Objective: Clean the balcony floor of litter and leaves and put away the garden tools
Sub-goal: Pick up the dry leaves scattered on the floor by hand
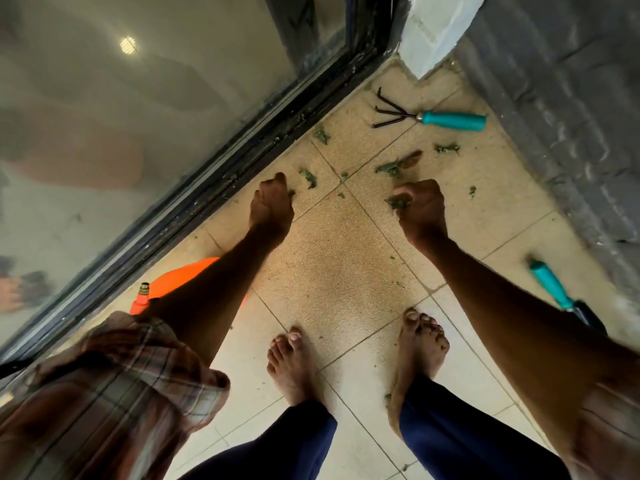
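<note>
Leaves [391, 168] lie scattered on the tiled floor [346, 271] between glass door [138, 133] and grey wall [571, 116]; the right hand [420, 209] pinches a leafy clump [398, 202], the left hand [272, 206] is curled, perhaps on scraps.

Home balcony (tiled floor [339, 278], glass door [138, 109]).

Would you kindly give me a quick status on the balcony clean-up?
Right hand pinching leaf scraps; left hand curled, contents unclear. Loose leaves on floor. Hand rake, trowel lying out.
</note>
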